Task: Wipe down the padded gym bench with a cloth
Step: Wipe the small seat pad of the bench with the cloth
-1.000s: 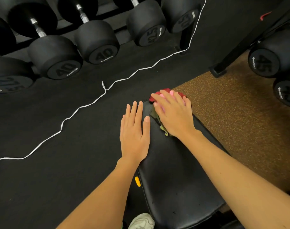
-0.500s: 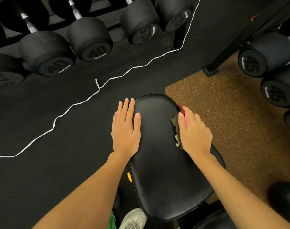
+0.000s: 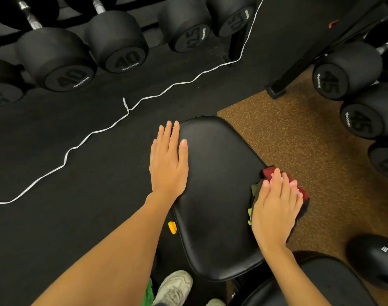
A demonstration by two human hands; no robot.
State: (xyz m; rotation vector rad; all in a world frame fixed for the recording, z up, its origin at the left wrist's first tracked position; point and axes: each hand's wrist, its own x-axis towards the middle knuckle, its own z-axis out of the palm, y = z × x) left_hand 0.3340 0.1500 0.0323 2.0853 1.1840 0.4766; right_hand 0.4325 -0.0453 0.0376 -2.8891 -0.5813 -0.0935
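The padded seat pad (image 3: 213, 191) of the gym bench is seen from above, narrow end pointing away. The left hand (image 3: 167, 164) is laid flat along the pad's left edge, fingers straight and together, thumb resting on the vinyl; nothing is gripped. It is judged to be placed there to brace the pad while the other side is wiped. The right hand (image 3: 276, 206) is pressed palm-down, fingers extended, onto a cloth (image 3: 268, 172) at the pad's right edge. The cloth is red with olive-green showing at the thumb side, and is draped partly over the edge, so the side seam is probably being wiped. The cloth is pinned under flat fingers, not bunched in a fist.

A second pad (image 3: 321, 281), likely the backrest, is partly seen at lower right. One yellow knob (image 3: 172, 227) is visible beneath the seat's left edge.

Counts: two hands, one cloth, two pads. Four dumbbell heads are seen clearly on the far rack (image 3: 126, 47), with two marked 40 (image 3: 70, 79); more are cut off at the frame's edge. Three are stacked at right, two marked 45 (image 3: 329, 81). One white cord (image 3: 95, 134) is trailed across the black floor. One white shoe (image 3: 173, 288) is fully visible, a second barely.
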